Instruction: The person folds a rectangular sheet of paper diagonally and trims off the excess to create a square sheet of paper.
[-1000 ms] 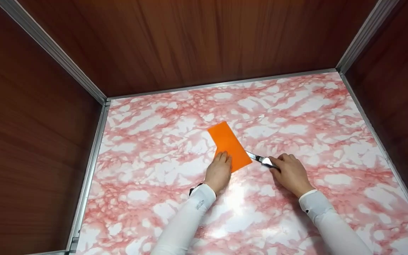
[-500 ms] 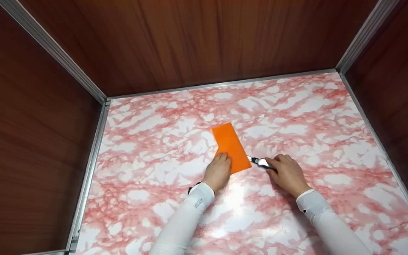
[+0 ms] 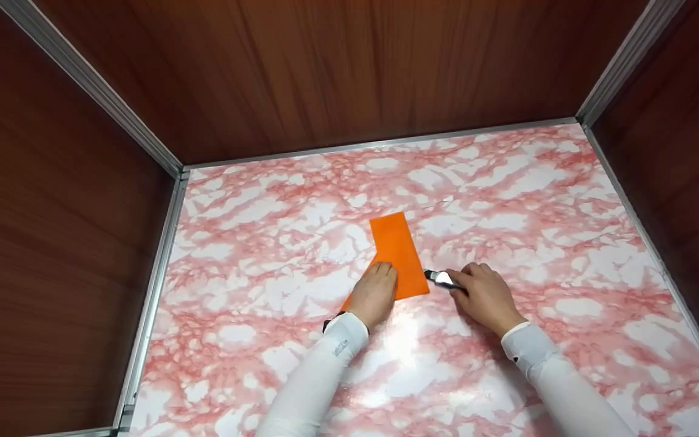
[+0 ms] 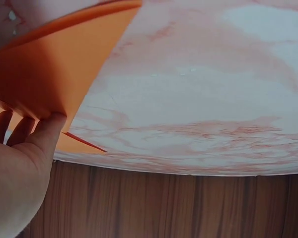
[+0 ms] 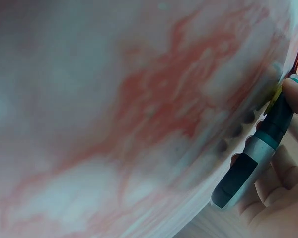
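A folded sheet of orange paper (image 3: 397,252) lies on the table. My left hand (image 3: 375,291) rests on its near left part with fairly straight fingers, the thumb hidden in the head view. In the left wrist view a raised flap of the paper (image 4: 64,64) bends up beside the fingertips (image 4: 52,121). My right hand (image 3: 486,294) grips a utility knife (image 3: 445,279) with a silver and black handle. Its front end meets the paper's right edge, and the blade is hidden there. The right wrist view shows the handle (image 5: 260,148) lying along my curled fingers.
The table (image 3: 252,261) has a red and white marbled top. Dark wood panels (image 3: 355,73) with metal edge strips stand at the back, left and right. A small light fleck (image 3: 448,199) shows on the tabletop beyond the paper.
The paper has turned clockwise, its far end swinging right, and an orange corner now shows beside my left wrist. My right hand has moved left with the knife, whose blade has gone from sight.
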The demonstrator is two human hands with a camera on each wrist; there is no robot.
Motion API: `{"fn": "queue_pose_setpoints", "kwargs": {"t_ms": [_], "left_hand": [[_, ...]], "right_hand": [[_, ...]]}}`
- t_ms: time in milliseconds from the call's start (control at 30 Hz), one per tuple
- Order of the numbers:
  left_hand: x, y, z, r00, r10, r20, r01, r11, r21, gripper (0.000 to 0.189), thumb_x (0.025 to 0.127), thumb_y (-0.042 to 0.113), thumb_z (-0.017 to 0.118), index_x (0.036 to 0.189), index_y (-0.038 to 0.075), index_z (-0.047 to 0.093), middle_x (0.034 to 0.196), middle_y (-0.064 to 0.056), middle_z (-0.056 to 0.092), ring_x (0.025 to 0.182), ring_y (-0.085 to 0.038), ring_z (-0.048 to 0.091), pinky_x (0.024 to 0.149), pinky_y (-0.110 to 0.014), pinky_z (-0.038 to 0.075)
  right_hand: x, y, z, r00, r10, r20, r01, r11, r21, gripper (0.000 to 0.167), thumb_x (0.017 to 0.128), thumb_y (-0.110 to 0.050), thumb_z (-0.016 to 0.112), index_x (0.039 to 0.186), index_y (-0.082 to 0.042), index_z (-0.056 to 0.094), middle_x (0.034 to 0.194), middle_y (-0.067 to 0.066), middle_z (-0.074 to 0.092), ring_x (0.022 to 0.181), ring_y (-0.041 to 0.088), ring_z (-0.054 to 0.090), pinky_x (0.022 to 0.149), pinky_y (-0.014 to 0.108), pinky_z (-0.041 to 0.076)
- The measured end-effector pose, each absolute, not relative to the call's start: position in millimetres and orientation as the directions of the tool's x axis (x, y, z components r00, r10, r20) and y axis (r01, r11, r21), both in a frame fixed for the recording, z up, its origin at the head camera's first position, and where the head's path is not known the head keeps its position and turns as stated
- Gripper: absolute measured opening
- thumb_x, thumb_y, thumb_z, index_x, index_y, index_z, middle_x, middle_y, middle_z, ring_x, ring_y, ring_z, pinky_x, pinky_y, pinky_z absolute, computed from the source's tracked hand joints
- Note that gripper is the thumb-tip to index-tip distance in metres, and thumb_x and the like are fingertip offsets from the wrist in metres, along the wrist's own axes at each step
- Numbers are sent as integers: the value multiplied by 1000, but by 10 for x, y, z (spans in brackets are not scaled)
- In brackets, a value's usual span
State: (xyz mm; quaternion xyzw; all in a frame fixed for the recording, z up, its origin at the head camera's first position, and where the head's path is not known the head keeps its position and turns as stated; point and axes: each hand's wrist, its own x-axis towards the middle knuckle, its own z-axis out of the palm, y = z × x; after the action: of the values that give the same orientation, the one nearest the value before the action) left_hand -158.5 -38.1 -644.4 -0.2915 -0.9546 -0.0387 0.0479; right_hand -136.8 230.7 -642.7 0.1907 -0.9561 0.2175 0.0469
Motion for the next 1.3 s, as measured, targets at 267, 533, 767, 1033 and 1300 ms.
{"fn": "queue_pose_setpoints", "kwargs": {"t_ms": [267,533,767,1033,1300], "left_hand": [[-1592,-353,-6476,-843,537,39,537,843,19,42,103,9,58,145,8,59,136,-14,57,128,-31,53,110,-36,42],[-1574,-359,-6486,-860,508,52,510,858,54,40,105,18,57,145,10,60,152,-22,48,140,-36,46,110,-40,42],[-1580,-363,-6478,-859,508,57,511,857,69,39,107,20,54,144,10,60,150,-21,50,140,-34,47,111,-39,42],[-1578,-367,-6479,-852,516,94,522,849,74,38,106,24,55,140,9,64,146,-23,54,137,-35,50,111,-38,42],[-1590,-361,-6470,-865,499,48,501,858,115,40,108,24,52,144,9,61,148,-21,52,139,-34,47,112,-39,40]], "right_hand": [[-1375,2301,-6417,-915,-360,184,-404,834,-375,42,90,-19,79,131,-11,72,99,9,60,87,30,54,76,45,45],[-1380,2309,-6405,-915,-362,178,-403,838,-369,44,90,-19,79,132,-10,71,99,9,61,86,30,54,75,45,46],[-1397,2375,-6420,-935,-300,190,-351,864,-360,46,89,-18,80,132,-9,71,99,10,61,84,31,52,72,46,45],[-1382,2406,-6425,-941,-283,186,-335,859,-387,46,88,-18,80,132,-9,71,100,10,61,86,31,53,72,46,45],[-1381,2351,-6427,-934,-302,191,-355,848,-394,46,88,-18,80,132,-8,71,99,10,61,84,30,54,71,45,45]]}}
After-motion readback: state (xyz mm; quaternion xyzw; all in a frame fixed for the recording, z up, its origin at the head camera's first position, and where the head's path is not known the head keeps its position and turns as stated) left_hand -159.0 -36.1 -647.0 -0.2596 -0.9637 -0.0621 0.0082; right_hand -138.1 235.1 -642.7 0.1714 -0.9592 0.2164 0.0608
